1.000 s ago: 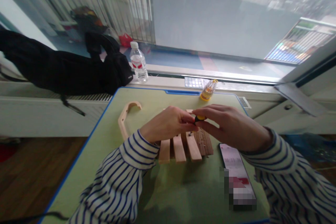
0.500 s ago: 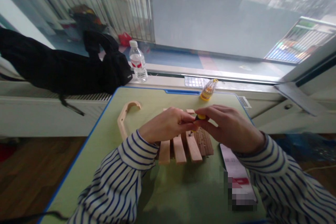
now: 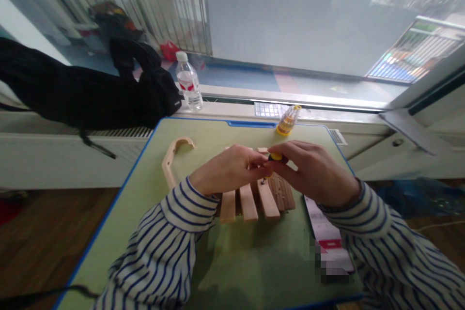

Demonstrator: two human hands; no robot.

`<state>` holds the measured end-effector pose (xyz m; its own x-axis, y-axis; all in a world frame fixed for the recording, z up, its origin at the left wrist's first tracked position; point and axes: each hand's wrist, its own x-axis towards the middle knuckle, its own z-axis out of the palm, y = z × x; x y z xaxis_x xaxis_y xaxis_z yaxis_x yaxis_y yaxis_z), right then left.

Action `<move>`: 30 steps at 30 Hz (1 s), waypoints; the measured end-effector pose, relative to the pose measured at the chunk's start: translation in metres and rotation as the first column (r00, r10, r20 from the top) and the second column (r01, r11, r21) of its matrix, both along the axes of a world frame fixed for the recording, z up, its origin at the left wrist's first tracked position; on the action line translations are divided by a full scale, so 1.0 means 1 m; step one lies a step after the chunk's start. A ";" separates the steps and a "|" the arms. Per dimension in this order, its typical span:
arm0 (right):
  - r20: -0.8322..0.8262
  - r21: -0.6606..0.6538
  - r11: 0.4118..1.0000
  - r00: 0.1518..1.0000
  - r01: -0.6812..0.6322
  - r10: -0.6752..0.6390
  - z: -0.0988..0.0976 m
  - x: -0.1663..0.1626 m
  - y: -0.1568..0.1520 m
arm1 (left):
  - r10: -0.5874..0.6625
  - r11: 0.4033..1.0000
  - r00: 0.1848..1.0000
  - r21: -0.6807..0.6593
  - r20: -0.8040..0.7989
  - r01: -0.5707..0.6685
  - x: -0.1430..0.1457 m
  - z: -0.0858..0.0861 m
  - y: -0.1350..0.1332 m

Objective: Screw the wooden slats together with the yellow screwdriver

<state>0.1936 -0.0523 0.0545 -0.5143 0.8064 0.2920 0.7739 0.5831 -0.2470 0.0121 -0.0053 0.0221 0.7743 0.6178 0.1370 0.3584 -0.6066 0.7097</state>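
My right hand is closed around the yellow and black handle of a small screwdriver, thumb and fingers pinching it. Against the handle's left side, the fingertips of my left hand are pinched together, steadying it. Below both hands lie several pale wooden slats, side by side on a dark brown grooved wooden board. A dark screw stands in the rightmost slat, just under the screwdriver. My hands cover the slats' upper middle, and the shaft is mostly hidden.
On the green table lie a curved wooden piece to the left and a phone to the right. A clear yellow-based bottle stands at the back. Beyond are a water bottle and a black bag.
The view has shifted slightly, so the table and hands appear a little higher. Both hands keep their hold on the screwdriver, with the right fingers slightly turned.
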 end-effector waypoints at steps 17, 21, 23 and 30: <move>0.053 -0.057 0.996 0.996 -0.064 0.067 0.005 0.000 0.000 | -0.028 0.997 0.999 -0.067 0.019 0.029 -0.004 -0.008 0.003; 0.079 -0.042 0.995 0.993 -0.087 0.090 0.005 0.000 0.000 | -0.021 0.998 1.000 -0.064 0.009 0.021 -0.003 -0.008 0.002; 0.073 -0.032 0.996 0.994 -0.084 0.087 0.004 0.000 0.001 | -0.016 0.998 1.000 -0.060 0.005 0.016 -0.003 -0.007 0.002; 0.065 -0.036 0.996 0.994 -0.082 0.084 0.003 0.001 0.000 | -0.016 0.997 0.999 -0.079 0.029 0.018 -0.004 -0.005 0.002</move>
<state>0.1945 -0.0521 0.0579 -0.5970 0.7689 0.2290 0.7387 0.6382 -0.2168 0.0084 -0.0037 0.0175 0.7812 0.6144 0.1105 0.3276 -0.5542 0.7652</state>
